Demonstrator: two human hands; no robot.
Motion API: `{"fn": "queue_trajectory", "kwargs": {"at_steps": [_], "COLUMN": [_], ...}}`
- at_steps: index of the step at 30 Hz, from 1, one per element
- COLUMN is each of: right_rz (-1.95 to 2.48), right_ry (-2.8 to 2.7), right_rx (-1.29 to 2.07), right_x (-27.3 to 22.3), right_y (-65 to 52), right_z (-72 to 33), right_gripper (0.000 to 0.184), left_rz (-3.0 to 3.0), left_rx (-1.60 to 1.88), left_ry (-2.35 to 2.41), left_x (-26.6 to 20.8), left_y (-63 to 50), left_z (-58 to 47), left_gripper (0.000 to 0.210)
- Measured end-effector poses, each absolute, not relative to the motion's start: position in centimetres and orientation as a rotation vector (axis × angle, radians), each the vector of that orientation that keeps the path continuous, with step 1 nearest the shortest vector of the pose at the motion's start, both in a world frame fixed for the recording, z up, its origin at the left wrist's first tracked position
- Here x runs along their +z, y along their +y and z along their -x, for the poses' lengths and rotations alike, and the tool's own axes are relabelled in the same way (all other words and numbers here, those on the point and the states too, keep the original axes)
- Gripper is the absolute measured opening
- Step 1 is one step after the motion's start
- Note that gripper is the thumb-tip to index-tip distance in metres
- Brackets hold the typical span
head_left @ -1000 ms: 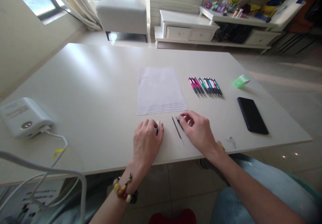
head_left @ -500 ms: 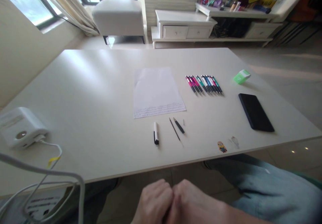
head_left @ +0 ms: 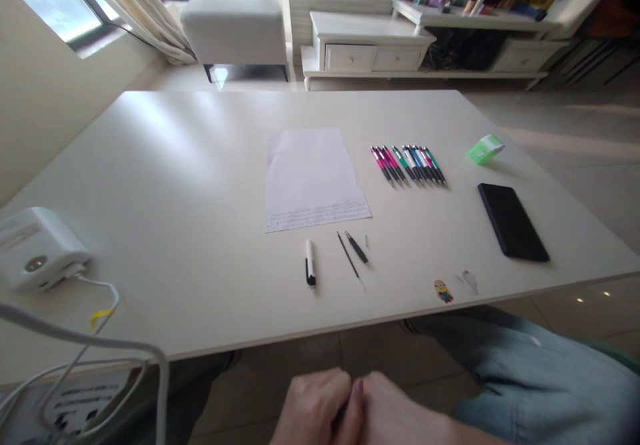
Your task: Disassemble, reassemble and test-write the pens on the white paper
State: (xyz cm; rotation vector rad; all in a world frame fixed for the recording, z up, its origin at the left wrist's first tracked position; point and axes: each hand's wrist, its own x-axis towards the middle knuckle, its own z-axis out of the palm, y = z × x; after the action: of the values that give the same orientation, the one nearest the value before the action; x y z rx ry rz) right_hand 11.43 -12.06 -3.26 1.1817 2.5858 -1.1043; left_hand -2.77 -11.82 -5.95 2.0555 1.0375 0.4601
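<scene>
My left hand (head_left: 316, 402) and my right hand (head_left: 387, 405) are low in the view, in front of the table edge. Both are closed and pressed against each other, and no object shows in either. On the table beyond them lie pen parts: a white barrel with a black clip (head_left: 310, 263), a thin dark refill (head_left: 349, 255), a black grip section (head_left: 357, 247) and a tiny pale piece (head_left: 367, 240), perhaps a spring. Behind these is a paper sheet (head_left: 313, 175) with rows of writing along its near edge. Several coloured pens (head_left: 407, 165) lie side by side to its right.
A dark phone-like slab (head_left: 513, 222) and a green-and-white block (head_left: 486, 150) are on the table's right side. Near the front edge are a cartoon sticker (head_left: 443, 290) and a faded one (head_left: 470, 282). At left stands a white adapter box (head_left: 43, 248) with cables (head_left: 100, 342).
My clasped hands have moved slightly down and to the right in view. The camera has shifted a little. The things on the table lie as before.
</scene>
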Motion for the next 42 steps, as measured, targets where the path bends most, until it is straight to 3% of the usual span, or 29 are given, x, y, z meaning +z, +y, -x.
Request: {"fn": "queue_trajectory", "kwargs": {"at_steps": [3,5,10,17,22,31,35,39,42], "right_rz": [-1.273,-1.535,-1.982,-2.063,-2.096,-2.139,-2.399,-2.538,-2.464], "right_ry": [2.611,2.568,2.365,2.223,2.184,2.222,2.395,2.442,2.42], "right_rx": [-0.889,-0.743,-0.426,-0.328,-0.296,-0.413,-0.778,-1.746,-2.17], "right_x": [-0.9,0.9,2.6,1.5,1.0,0.2,0.4,0.9,1.1], "right_y": [-8.9,-6.7,-2.8,-1.5,-1.2,-1.2,-0.4,0.1,-0.1], "right_z": [-12.2,-13.1,-14.3,-12.8,-12.3,-12.2,-13.2,-14.0,-14.0], "right_gripper": [0.009,0.014,0.015,0.01,0.01,0.011,0.01,0.017,0.022], "left_rz": [-2.035,-2.02,-2.042,-2.171,-2.259,-2.196,-2.149,-2.125,-2.124], "left_rx": [0.615,0.67,0.465,0.262,0.175,0.471,0.671,0.803,0.857], "left_ry": [1.269,1.442,1.78,2.029,1.964,1.84,1.702,1.552,1.482], "left_x": [-3.3,-2.5,-2.2,-2.1,-2.1,-2.5,-2.7,-3.2,-3.6], "left_y": [-8.3,-6.2,-2.2,0.5,0.6,-0.6,-1.1,-2.0,-2.5], "left_z": [3.4,3.9,4.6,3.0,2.1,3.0,3.3,3.3,3.3], "left_gripper": [0.034,0.035,0.029,0.039,0.03,0.023,0.02,0.016,0.014]}}
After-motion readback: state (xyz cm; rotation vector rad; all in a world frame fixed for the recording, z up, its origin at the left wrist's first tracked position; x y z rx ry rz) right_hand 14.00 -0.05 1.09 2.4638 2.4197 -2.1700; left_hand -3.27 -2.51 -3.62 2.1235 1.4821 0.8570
